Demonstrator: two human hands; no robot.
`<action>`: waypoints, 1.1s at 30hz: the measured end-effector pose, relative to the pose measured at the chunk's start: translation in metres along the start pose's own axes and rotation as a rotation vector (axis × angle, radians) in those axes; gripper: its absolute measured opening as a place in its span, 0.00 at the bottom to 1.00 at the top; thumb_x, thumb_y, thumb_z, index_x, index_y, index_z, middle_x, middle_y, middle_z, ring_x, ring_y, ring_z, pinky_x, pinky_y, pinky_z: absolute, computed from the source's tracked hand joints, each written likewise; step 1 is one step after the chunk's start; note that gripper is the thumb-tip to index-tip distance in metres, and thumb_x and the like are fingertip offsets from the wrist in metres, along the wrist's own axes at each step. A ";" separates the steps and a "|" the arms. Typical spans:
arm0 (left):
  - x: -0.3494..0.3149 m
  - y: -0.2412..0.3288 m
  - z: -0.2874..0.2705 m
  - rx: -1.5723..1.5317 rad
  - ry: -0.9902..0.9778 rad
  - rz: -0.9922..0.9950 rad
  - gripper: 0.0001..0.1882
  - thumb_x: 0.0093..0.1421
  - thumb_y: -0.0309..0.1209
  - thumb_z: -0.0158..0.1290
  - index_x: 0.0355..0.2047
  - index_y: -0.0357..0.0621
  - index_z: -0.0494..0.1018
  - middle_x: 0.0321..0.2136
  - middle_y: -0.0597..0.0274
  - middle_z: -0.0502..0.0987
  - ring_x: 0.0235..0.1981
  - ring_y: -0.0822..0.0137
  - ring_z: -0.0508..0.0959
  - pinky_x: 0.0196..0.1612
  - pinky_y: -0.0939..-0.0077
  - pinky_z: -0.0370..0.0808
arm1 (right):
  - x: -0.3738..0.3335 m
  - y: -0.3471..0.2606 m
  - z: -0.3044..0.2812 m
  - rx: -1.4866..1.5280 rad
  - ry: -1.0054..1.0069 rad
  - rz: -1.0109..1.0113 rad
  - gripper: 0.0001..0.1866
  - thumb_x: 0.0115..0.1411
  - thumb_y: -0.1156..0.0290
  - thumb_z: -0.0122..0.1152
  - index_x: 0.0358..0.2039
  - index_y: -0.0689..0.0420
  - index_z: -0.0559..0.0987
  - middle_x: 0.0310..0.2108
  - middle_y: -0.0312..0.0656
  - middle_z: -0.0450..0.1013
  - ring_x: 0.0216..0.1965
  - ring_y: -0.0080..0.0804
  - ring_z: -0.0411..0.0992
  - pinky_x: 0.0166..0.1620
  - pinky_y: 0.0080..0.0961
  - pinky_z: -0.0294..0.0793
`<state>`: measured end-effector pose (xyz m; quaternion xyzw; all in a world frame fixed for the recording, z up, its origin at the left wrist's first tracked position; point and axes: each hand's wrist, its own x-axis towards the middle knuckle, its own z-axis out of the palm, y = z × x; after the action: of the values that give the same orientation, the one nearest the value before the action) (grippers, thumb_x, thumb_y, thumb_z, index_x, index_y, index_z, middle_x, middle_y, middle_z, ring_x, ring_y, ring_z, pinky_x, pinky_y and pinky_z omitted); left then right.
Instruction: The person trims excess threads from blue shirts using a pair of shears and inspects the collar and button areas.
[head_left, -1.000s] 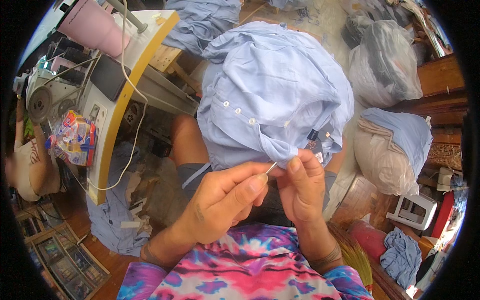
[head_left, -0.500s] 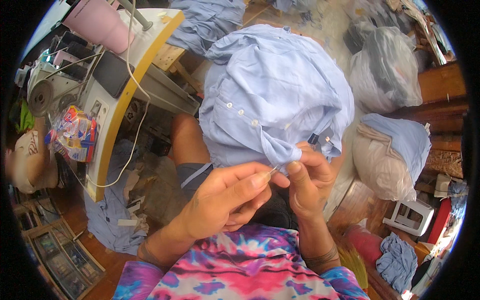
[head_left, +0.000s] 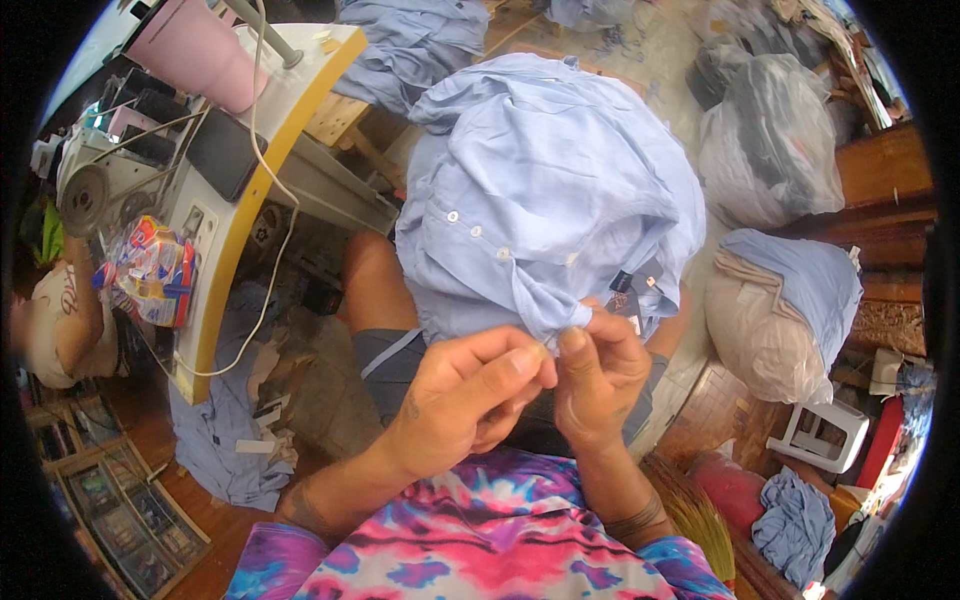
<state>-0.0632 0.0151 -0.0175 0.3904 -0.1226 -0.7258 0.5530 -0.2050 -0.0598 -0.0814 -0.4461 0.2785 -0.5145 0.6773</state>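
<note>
A light blue shirt [head_left: 570,170] with a row of small white buttons [head_left: 475,232] lies bunched over my lap and knees. My right hand [head_left: 603,385] pinches a narrow edge of its cloth between thumb and forefinger. Beside it, almost touching, my left hand [head_left: 470,390] is closed with thumb and forefinger pressed together at the same edge. What those left fingertips hold is too small to make out now. A dark label and a tag [head_left: 625,300] hang from the shirt just above my right fingers.
On the left stands a white table [head_left: 225,270] with a yellow edge, carrying a pink tumbler [head_left: 195,50], a phone [head_left: 228,150] and a colourful plastic packet [head_left: 155,270]. Stuffed plastic bags [head_left: 770,140] and a white stool [head_left: 820,435] are at right. A person [head_left: 65,325] sits far left.
Both hands have drawn closer together at the cloth edge. The thin pale sliver seen at my left fingertips is now hidden. The tag on the shirt shows more.
</note>
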 end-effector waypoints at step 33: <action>0.020 0.011 0.001 0.162 0.144 0.163 0.09 0.70 0.31 0.57 0.42 0.40 0.71 0.24 0.76 0.67 0.21 0.87 0.62 0.23 0.89 0.56 | 0.006 0.000 -0.007 0.637 -0.128 0.732 0.12 0.71 0.62 0.62 0.50 0.52 0.82 0.39 0.31 0.77 0.40 0.22 0.72 0.43 0.26 0.72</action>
<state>-0.0580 -0.0067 -0.0188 0.4736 -0.1720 -0.6362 0.5842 -0.2095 -0.0674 -0.0838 -0.1200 0.2036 -0.2739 0.9323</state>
